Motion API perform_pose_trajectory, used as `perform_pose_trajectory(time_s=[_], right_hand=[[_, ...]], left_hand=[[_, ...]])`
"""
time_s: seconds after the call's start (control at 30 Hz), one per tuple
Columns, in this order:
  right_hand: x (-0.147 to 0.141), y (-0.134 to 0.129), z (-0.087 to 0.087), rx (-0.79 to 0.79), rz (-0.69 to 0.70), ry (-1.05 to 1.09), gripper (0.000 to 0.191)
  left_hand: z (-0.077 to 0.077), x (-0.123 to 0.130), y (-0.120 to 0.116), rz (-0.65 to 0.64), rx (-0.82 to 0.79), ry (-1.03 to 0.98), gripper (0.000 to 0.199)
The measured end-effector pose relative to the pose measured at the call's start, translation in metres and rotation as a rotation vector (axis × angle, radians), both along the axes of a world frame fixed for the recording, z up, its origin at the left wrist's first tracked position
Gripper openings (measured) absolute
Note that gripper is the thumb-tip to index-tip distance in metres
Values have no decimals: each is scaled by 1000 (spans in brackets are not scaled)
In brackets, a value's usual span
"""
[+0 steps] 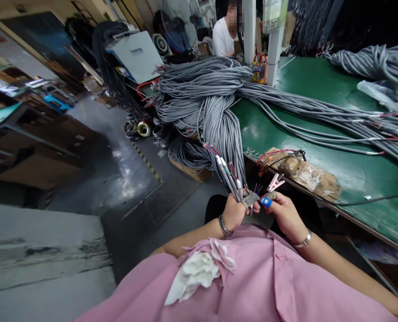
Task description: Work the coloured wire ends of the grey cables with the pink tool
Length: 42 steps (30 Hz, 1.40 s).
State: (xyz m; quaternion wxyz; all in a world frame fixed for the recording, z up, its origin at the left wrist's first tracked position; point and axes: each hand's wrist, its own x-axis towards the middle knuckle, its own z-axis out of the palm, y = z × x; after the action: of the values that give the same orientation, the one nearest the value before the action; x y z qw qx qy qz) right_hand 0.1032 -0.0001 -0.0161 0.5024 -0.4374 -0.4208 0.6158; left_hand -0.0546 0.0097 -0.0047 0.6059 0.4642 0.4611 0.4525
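Note:
Grey cables (223, 134) hang down off the bench toward my lap, their ends stripped to thin coloured wires (215, 152) with white sleeves. My left hand (236, 211) is closed around several cable ends, a grey wrap on its thumb. Close beside it, my right hand (286, 214) has thumb and fingers pinched together by the wire ends; what lies between them is too small to make out. Blue tape (266, 202) covers a fingertip there. A pink clip (274, 182) shows just above the right fingers; whether they touch it I cannot tell.
On the green bench (356, 179) lie a taped wooden block (302, 172), more grey cables (306, 109) and a coiled bundle (380, 62). A person (224, 36) in white sits beyond. A grey box (137, 56) and a fan (179, 22) stand behind.

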Motion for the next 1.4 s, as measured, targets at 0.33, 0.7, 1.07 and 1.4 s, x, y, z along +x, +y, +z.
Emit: perform_pose_trajectory(time_s=[0.33,0.7,1.07,1.4], right_hand=[[9,6,-4,-166,109,400,20],[15,28,5,-110,0,425,38],[12,32,5,-179,-119,510,30],[18,27,5,-238,30,591,46]], left_hand=[[5,-2,-3,25,2,-120,31],[18,14,0,-111,-9,-80,26],[11,20,5,-125,6,-5,30],[19,8,-6,-128,49,18,32]])
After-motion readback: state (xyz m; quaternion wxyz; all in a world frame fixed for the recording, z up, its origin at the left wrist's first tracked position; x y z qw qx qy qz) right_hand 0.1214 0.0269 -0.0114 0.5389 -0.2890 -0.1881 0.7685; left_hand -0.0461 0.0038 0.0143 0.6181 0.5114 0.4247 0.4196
